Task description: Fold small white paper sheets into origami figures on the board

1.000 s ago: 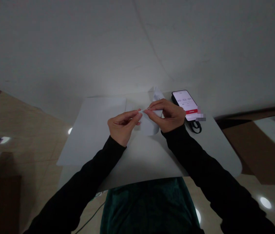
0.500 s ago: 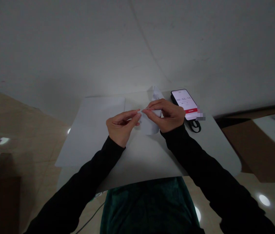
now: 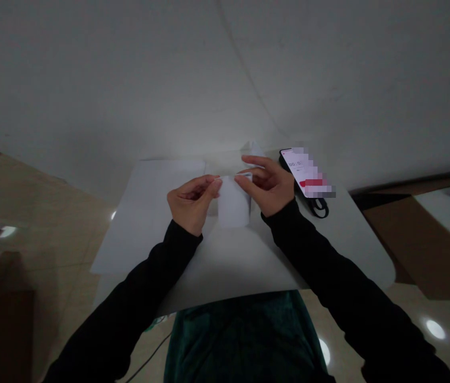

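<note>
A folded paper [image 3: 233, 205] is held between both hands, just in front of the person's chest and above the table. Judging by the grip, a fold along its upper edge appears to be in hand, and that edge seems to be being pinched and set. A pointed flap [image 3: 252, 149] is seen rising just beyond the right hand.

The left hand [image 3: 193, 205] is closed to a narrow pinch, with its thumb and fingers brought together on the upper edge. The right hand [image 3: 267, 186] is held more open: its thumb is pressed against the paper, and its forefinger is lifted slightly above the edge. Whether every fingertip is touching cannot be told. The next move appears to call for the edge to be kept aligned and both pinches kept even.

Two hands and one folded paper are counted at the grip. One flat white sheet [image 3: 157, 213] is laid on the table [image 3: 368, 260] to the left of and beneath the grip. One phone [image 3: 305, 170] is placed beyond the right hand, and one black cable [image 3: 318, 207] is coiled just below the phone.
</note>
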### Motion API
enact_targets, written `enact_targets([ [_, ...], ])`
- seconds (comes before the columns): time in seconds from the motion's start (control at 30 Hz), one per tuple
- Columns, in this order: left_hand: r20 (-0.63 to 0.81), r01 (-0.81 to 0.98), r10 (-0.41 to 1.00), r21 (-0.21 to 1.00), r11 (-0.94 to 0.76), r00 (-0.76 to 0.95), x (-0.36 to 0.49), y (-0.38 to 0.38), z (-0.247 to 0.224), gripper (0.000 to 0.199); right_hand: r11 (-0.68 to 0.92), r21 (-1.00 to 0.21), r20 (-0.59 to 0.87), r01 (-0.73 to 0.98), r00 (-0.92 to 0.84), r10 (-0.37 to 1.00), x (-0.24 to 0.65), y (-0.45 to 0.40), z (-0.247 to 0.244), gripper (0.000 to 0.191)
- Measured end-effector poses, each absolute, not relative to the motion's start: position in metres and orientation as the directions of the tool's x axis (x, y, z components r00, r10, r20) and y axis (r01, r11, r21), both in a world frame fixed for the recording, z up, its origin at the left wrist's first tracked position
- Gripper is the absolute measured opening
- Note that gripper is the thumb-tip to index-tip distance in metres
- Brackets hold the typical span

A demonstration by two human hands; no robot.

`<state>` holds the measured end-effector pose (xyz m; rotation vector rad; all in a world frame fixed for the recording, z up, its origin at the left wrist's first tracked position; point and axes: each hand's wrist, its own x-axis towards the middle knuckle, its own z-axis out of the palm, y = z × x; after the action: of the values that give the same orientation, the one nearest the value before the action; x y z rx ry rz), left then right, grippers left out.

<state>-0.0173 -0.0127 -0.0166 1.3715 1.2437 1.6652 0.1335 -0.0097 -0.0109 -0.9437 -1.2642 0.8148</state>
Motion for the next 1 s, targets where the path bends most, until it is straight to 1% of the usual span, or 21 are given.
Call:
enact_targets([
  [0.07, 0.362, 0.105, 0.892, 0.932, -0.346, -0.270, -0.021, -0.009, -0.016, 0.017, 0.317, -0.947, 0.308, -0.046, 0.136, 0.942, 0.134, -0.006, -0.013, 0.027],
  [0.17, 0.366, 0.138, 0.891, 0.930, -0.340, -0.270, -0.024, -0.005, -0.016, 0.017, 0.260, -0.960, 0.246, -0.102, 0.127, 0.961, 0.136, -0.001, -0.018, 0.023],
  [0.27, 0.368, 0.155, 0.890, 0.929, -0.337, -0.270, -0.024, -0.003, -0.015, 0.016, 0.259, -0.958, 0.249, -0.125, 0.097, 0.964, 0.139, 0.003, -0.022, 0.021],
  [0.37, 0.374, 0.159, 0.889, 0.926, -0.343, -0.264, -0.023, -0.003, -0.015, 0.015, 0.257, -0.960, 0.249, -0.112, 0.077, 0.965, 0.140, 0.006, -0.026, 0.020],
  [0.67, 0.374, 0.174, 0.885, 0.926, -0.336, -0.278, -0.023, -0.003, -0.015, 0.012, 0.197, -0.970, 0.186, -0.141, 0.088, 0.979, 0.140, 0.005, -0.025, 0.022],
  [0.77, 0.372, 0.180, 0.885, 0.926, -0.332, -0.279, -0.023, -0.003, -0.015, 0.011, 0.179, -0.970, 0.160, -0.163, 0.124, 0.979, 0.138, 0.003, -0.024, 0.023],
  [0.93, 0.401, 0.189, 0.870, 0.914, -0.359, -0.285, -0.026, -0.001, -0.014, 0.012, 0.115, -0.968, 0.067, -0.224, 0.211, 0.975, 0.136, 0.002, -0.021, 0.028],
  [1.0, 0.411, 0.194, 0.866, 0.909, -0.368, -0.283, -0.027, 0.000, -0.013, 0.012, 0.128, -0.969, 0.080, -0.209, 0.221, 0.972, 0.136, 0.002, -0.021, 0.027],
])
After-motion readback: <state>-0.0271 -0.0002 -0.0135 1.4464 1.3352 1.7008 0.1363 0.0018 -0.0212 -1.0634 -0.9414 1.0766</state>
